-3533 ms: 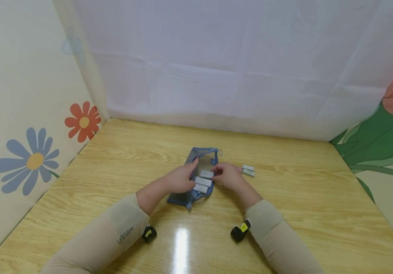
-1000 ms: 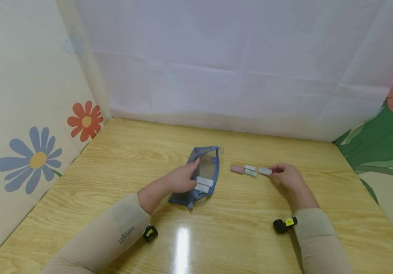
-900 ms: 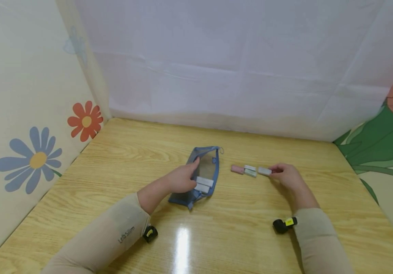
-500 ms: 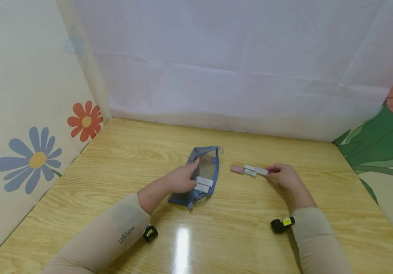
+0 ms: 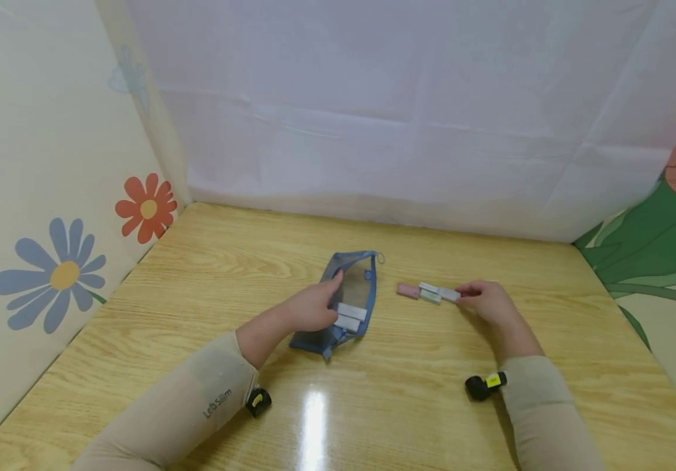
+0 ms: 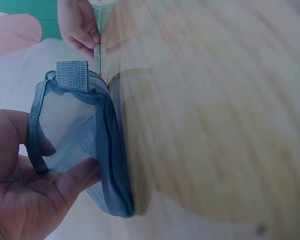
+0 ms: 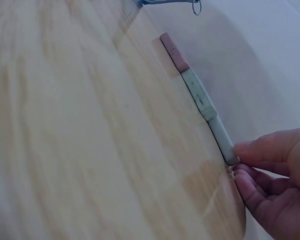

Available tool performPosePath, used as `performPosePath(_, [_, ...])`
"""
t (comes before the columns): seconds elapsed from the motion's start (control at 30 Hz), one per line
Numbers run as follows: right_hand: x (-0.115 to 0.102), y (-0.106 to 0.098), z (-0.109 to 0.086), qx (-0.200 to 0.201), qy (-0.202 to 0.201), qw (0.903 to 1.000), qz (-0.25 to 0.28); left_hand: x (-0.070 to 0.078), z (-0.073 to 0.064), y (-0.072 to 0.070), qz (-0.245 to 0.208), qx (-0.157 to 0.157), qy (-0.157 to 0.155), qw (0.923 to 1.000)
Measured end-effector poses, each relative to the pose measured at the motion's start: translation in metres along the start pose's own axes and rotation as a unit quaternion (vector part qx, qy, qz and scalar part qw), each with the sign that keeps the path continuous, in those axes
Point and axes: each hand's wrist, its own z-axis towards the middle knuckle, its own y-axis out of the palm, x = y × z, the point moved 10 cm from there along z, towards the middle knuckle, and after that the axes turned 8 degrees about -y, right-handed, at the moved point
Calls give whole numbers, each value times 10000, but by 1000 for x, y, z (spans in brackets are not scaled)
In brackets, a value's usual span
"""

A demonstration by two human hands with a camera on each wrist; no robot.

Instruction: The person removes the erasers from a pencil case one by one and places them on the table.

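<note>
My left hand (image 5: 312, 307) grips the side of a blue mesh zip pouch (image 6: 65, 117), which lies with its mouth open to the right. Inside the pouch show two whitish rectangular blocks (image 5: 351, 316). My right hand (image 5: 491, 303) pinches the right end of a pale grey block (image 7: 222, 141) between thumb and fingers, low at the tabletop. That block's left end meets a green block (image 7: 199, 94) in the right wrist view. Beyond it a pink block (image 7: 175, 52) continues the line. A white block (image 5: 428, 288) lies along the green one's far side in the head view.
The wood-grain table (image 5: 208, 261) reaches back to a white cloth (image 5: 338, 118). Flower-printed panels (image 5: 49, 163) stand at both sides. A metal ring (image 5: 381, 258) hangs at the pouch's far corner.
My right hand has taken the grey block out of the pouch to the right of the row, then slid it left against the other blocks. My left hand has stayed on the pouch.
</note>
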Motion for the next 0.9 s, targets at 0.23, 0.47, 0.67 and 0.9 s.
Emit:
performPosePath(0.23, [0,-1,1,47,-59,10000,17,0,0,-1,-8,33,21,10000])
performPosePath(0.47, [0,-2,1,79,-63,9999,103,0,0,-1,-20,18,20,10000])
performPosePath(0.67, [2,-3,0,40,36,9994,333,0,-1,-1,-87,-12,-20,10000])
performPosePath(0.9, [-9,-5,1,85,-89,9993,344,-1,0,-1,-73,3,-27,10000])
